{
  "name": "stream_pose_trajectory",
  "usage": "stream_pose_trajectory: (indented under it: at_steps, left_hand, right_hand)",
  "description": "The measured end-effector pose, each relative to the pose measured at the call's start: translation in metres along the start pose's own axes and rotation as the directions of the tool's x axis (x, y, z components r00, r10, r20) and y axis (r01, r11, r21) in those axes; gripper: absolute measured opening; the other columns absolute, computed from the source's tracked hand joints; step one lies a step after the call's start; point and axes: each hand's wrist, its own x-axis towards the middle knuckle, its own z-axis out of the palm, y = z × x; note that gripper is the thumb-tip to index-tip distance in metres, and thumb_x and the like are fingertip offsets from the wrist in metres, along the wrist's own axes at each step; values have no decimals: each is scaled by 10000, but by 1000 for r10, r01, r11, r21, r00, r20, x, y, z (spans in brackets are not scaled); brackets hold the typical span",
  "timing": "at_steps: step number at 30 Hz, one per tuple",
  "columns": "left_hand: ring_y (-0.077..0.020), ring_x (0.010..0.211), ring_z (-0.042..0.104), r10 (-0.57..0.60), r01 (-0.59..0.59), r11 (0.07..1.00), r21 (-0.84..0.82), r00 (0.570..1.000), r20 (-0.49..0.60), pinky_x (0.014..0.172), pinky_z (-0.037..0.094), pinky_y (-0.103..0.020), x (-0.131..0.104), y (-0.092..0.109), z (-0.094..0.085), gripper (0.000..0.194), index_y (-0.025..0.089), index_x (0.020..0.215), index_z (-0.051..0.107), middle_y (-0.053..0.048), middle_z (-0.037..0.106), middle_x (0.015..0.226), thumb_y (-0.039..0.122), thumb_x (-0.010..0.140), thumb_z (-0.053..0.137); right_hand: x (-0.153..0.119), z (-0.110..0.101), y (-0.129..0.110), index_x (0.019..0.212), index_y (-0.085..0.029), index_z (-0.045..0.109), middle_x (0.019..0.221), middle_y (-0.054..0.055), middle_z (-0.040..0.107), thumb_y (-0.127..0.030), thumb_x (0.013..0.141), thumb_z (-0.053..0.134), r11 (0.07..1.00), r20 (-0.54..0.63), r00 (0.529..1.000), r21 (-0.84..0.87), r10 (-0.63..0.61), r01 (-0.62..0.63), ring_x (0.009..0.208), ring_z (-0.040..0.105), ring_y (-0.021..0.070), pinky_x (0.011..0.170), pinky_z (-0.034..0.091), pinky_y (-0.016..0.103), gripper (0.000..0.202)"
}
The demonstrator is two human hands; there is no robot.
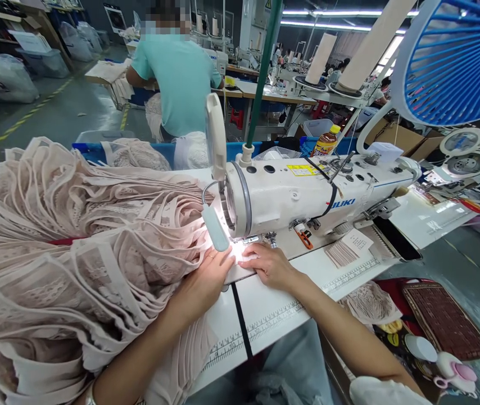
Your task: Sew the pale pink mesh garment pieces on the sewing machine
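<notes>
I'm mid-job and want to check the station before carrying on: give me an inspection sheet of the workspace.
Surface: white table, ruler marks near its front edge, dark strip across it
Job's things: sewing machine; pale lace pieces heaped at left
Clutter: paper card on small fabric stack; bottle behind machine
Hands: left hand and right hand at brightly lit cloth; grip unclear
Cables: short curved cable at machine's left end
Surroundings: person in teal shirt ahead; blue fan upper right

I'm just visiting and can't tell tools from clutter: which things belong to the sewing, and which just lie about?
In the job:
- left hand, right hand
- sewing machine
- heaped pale cloth

Seemingly just about:
- drink bottle
- woven mat
</notes>
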Motion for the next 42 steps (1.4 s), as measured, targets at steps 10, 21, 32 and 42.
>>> stream_pose_trajectory:
  at_steps: [10, 21, 32, 42]
  left_hand:
    - [-260, 1288, 492, -17, 18, 1000, -19, 1000, 12, 1084, 426, -438, 0, -3, 2, 468, 172, 1214, 564, -116, 544, 1390, -58, 855, 370]
    - [-270, 1314, 465, -81, 82, 995, -60, 997, 6, 1060, 431, -435, 7, -6, 6, 419, 176, 1276, 541, -130, 531, 1396, 20, 924, 378]
    - [-246, 1170, 520, -178, 180, 961, -210, 984, 30, 994, 454, -396, 23, -12, 5, 303, 213, 1189, 562, -96, 571, 1252, 165, 983, 345]
    - [-233, 1108, 531, -281, 271, 939, -213, 960, -13, 1019, 443, -383, 36, -6, -4, 259, 196, 1022, 585, -76, 617, 1110, 208, 998, 327]
  right_hand:
    - [-5, 4, 5, 1054, -244, 741, 1106, 3, 719, -44, 886, 482, 998, 30, 999, -55, -19, 20, 1040, 632, 165, 862, 529, 273, 368]
    - [2, 5, -4, 1127, -239, 707, 1158, 21, 704, -17, 878, 458, 986, 104, 989, -135, 108, -93, 1125, 609, 178, 818, 516, 271, 416]
    - [17, -1, -12, 1284, -211, 615, 1309, 48, 634, 15, 841, 410, 957, 282, 920, -186, 271, -225, 1131, 608, 232, 981, 486, 421, 538]
    - [15, 7, -5, 1368, -149, 535, 1370, 114, 581, 10, 870, 353, 954, 319, 921, -268, 222, -137, 1165, 577, 248, 989, 507, 418, 554]
